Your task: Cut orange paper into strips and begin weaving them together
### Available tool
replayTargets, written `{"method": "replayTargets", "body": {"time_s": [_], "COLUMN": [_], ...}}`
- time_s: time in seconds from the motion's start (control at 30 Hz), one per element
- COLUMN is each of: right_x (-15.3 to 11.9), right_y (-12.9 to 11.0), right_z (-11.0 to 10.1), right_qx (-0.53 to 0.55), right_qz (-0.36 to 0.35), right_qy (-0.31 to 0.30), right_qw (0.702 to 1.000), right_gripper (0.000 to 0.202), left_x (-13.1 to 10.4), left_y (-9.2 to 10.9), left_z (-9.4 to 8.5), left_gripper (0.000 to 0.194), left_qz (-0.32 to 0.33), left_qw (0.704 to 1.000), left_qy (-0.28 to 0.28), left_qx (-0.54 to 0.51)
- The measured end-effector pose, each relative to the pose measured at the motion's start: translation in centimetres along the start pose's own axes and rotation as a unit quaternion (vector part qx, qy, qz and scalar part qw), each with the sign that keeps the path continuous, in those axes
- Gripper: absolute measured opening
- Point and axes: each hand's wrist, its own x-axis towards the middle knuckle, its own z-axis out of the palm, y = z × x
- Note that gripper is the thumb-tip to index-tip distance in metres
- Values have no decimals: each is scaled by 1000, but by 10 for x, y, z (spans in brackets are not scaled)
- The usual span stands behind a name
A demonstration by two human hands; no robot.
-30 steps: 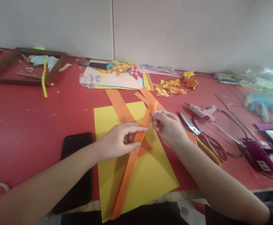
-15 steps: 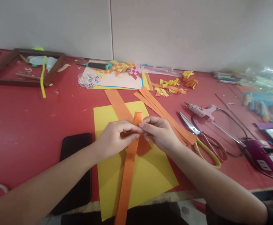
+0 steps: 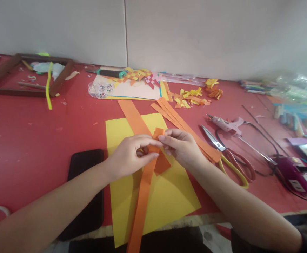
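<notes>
Between my two hands is an orange paper strip (image 3: 143, 196), its long end hanging toward me past the table edge. My left hand (image 3: 132, 153) has its fingers around the strip near the upper end. With thumb and forefinger, my right hand (image 3: 181, 146) pinches the same strip close to its top, which looks folded over. Below lies a yellow paper sheet (image 3: 174, 200). Across that sheet runs another, wider orange strip (image 3: 133, 116), partly covered by my left hand. Several more orange strips (image 3: 187, 130) lie fanned out beyond my right hand.
Scissors (image 3: 225, 154) and a pink glue gun (image 3: 228, 125) with its cord lie at right. A black phone (image 3: 86, 189) sits under my left forearm. Farther back are a brown frame (image 3: 19, 92), a box of pins (image 3: 100, 90) and paper scraps (image 3: 190, 98).
The top of the held strip has tilted and shifted slightly right. My left forefinger has slid a little to the right across it. Everything else stays in place.
</notes>
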Motion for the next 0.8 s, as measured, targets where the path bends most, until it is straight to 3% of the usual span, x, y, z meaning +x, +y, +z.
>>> {"method": "replayTargets", "body": {"time_s": [0.3,0.53,0.63,0.7,0.8], "right_x": [5,2,2,2,1], "right_y": [-7,-2,1,2,2], "right_z": [-7,-4,-5,-6,-6], "right_qx": [26,-28,-48,-64,-70], "right_qz": [-37,-39,-13,-2,14], "right_qy": [64,-13,-50,-73,-85], "right_qw": [997,999,998,995,994], "right_gripper": [26,28,30,27,25], "left_x": [-1,1,3,3,4], "left_y": [1,-2,-5,-5,-3], "left_z": [2,-4,-3,0,1], "left_gripper": [23,34,32,42,75], "left_qz": [-7,-30,-61,-62,-55], "left_qw": [1000,986,980,978,966], "left_qy": [-16,137,148,142,173], "left_qx": [9,-92,-123,-140,-184]}}
